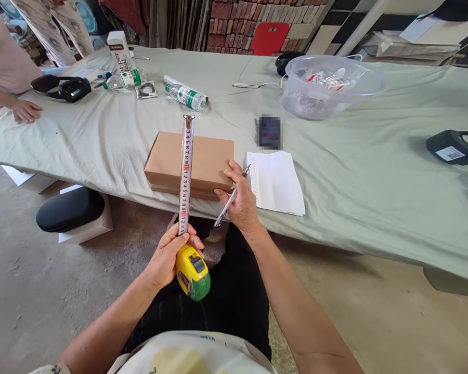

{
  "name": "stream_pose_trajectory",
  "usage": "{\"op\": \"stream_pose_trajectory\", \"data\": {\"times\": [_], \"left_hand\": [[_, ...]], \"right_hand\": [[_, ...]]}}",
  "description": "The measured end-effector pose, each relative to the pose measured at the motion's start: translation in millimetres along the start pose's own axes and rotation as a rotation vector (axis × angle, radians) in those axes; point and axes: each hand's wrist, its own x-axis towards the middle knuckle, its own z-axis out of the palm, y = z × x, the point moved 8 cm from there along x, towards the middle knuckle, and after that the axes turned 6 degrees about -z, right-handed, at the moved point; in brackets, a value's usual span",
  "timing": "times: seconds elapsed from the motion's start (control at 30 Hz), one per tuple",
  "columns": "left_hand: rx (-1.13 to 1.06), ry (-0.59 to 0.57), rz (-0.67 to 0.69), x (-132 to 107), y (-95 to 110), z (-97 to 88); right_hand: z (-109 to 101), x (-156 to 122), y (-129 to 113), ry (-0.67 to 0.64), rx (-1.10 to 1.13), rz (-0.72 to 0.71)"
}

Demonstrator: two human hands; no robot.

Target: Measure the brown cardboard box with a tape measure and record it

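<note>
My left hand point(167, 257) grips a yellow and green tape measure point(193, 272) near my lap. Its white blade point(186, 171) runs out straight across the top of a flat brown cardboard box point(206, 158) at the table's near edge. My right hand point(239, 200) holds a pen point(231, 200) between its fingers, and its fingertips rest on the box's right end. A sheet of white paper point(276, 182) lies just right of the box.
The table wears a pale green cloth point(354, 156). On it lie a clear plastic bowl point(327, 85), a water bottle point(187, 94), a white carton point(119, 57), a dark phone point(269, 132) and black headsets point(64, 88). Another person's hand point(23, 110) rests at the far left. A black stool point(70, 209) stands below.
</note>
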Motion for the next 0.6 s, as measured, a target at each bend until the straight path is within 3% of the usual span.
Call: {"op": "stream_pose_trajectory", "data": {"times": [0.6], "left_hand": [[-0.009, 0.005, -0.002, 0.7, 0.5, -3.5]], "right_hand": [[0.3, 0.8, 1.7, -0.032, -0.047, 0.002]]}}
